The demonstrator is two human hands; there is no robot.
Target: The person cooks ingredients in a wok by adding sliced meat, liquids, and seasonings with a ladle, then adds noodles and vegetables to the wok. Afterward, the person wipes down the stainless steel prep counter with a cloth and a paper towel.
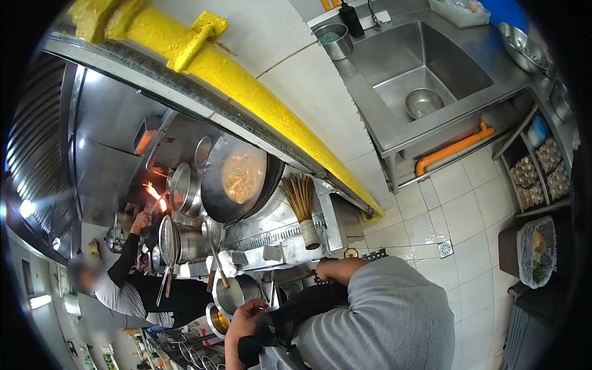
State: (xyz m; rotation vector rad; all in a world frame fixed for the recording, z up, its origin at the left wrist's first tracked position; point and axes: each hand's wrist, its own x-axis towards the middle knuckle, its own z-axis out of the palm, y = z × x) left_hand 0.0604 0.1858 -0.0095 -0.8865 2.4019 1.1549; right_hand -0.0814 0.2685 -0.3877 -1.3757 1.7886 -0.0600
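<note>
Fingers of the left hand (248, 313) bend inward and draw close together beside a black apron (290, 317), near a metal pot (229, 302); whether they grip anything cannot be made out. The right hand (324, 269) reaches to the front of the stove counter (259, 237), near a round brass-colored knob (350, 253), its fingers largely out of sight and their state impossible to tell.

Beyond the hands, a large black wok (217, 191) bears browned food (243, 177) under a haze of steam. A bundled-stick brush (300, 200) lies on the counter beside the wok, its bound handle toward the wearer. Wooden-handled utensils (222, 275) lean at the metal pot, and a yellow-lined bowl (217, 322) sits just beside it.

At left, a co-worker (132, 295) in a dark sleeve extends a hand (142, 221) toward open flames (154, 195), near stacked metal pans (180, 185).

A yellow pipe (259, 92) runs diagonally between the stove and a steel sink (394, 74), where a small metal bowl (424, 103) rests. Stacked eggs (547, 157) fill a rack at right, above a lined bin (535, 250).
</note>
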